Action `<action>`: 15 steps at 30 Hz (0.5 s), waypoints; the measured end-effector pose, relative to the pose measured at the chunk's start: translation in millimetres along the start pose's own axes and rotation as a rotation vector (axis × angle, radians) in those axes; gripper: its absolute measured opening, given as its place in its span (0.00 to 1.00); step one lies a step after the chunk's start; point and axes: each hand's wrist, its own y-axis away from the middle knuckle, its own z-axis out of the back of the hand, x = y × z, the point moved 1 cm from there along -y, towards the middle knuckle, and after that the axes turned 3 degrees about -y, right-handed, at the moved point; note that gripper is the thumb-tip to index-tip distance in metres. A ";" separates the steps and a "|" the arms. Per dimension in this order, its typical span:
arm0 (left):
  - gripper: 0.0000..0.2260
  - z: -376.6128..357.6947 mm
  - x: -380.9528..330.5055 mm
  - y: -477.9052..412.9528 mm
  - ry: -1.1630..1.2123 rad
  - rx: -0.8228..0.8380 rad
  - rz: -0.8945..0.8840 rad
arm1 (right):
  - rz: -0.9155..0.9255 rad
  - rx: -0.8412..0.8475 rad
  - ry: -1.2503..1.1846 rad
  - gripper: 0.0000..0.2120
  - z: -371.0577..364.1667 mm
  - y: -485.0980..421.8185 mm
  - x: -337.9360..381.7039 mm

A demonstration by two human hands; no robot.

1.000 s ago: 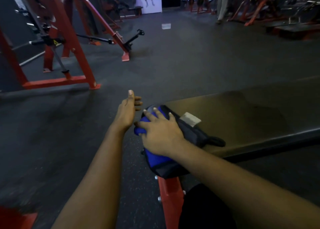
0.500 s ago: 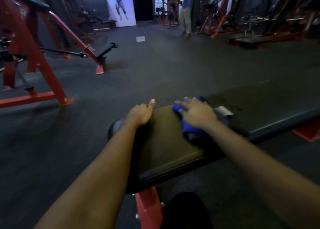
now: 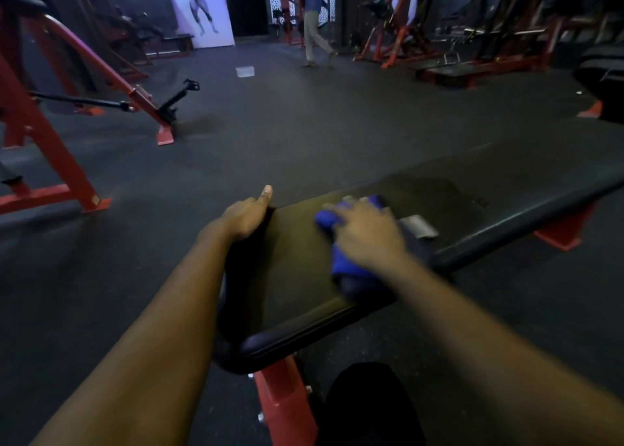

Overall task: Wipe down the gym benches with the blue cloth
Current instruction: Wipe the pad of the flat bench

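Note:
A flat black padded gym bench point(image 3: 506, 195) on red legs runs from the bottom centre to the right edge. My right hand point(image 3: 366, 234) lies palm down on the blue cloth point(image 3: 344, 270), pressing it onto the pad; the cloth is bunched, with a white tag showing beside it. My left hand point(image 3: 248, 216) rests on the bench's near left corner, fingers curled over the edge and thumb pointing up. The cloth's middle is hidden under my hand.
A red steel rack point(image 3: 50, 162) with a black bar stands at the left. More red machines point(image 3: 466, 57) line the far right. A person point(image 3: 315, 23) walks at the back. A white sheet point(image 3: 245, 71) lies on the dark rubber floor.
My right hand has slid the cloth from the bench's end along the pad toward its middle. My left hand, open in the air before, now holds the bench corner.

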 end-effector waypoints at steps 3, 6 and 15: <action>0.34 1.9 6.3 -10.3 -0.031 -0.026 -0.026 | 0.201 -0.023 0.007 0.26 -29.7 73.5 93.2; 0.35 -3.9 1.0 -14.0 -0.058 -0.056 -0.040 | 0.199 -0.085 -0.029 0.30 -17.1 86.3 60.7; 0.33 -17.4 -16.0 -5.8 -0.183 -0.100 -0.028 | -0.439 -0.188 -0.013 0.24 43.8 33.7 -108.8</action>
